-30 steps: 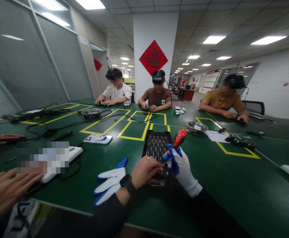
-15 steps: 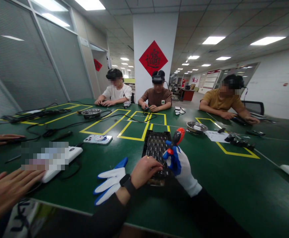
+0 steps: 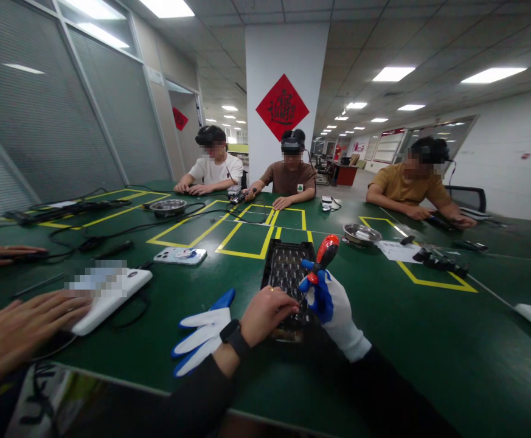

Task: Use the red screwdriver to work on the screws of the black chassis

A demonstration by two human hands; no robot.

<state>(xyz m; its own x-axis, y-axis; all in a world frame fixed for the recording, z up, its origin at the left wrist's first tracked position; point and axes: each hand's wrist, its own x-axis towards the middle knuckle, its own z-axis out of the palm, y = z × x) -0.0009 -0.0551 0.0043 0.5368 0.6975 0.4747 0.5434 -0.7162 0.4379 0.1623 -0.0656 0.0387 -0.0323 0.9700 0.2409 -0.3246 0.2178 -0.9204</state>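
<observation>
My right hand (image 3: 331,307), in a white glove with blue fingers, is closed around a screwdriver (image 3: 327,250) with a red and black handle. The screwdriver leans, its handle up and its shaft running down toward a black tray-like part (image 3: 288,264). My left hand (image 3: 269,313) is bare, with a dark watch (image 3: 235,338) at the wrist. Its fingers are pressed together over the part's near end, close to the shaft; what they pinch is hidden. Rows of small raised shapes cover the part. A loose white and blue glove (image 3: 207,334) lies left of my left wrist.
A phone (image 3: 180,256) and a white device (image 3: 114,301) lie to the left, a neighbour's hand (image 3: 32,328) on the device. Metal bowls (image 3: 362,234), paper (image 3: 399,251) and black parts (image 3: 441,260) lie further off. Several co-workers sit around the green table.
My hands and the screwdriver stay nearly still. The neighbour's hand at left has shifted slightly right on the white device. Across the table, a person's hand has moved left with a dark tool.
</observation>
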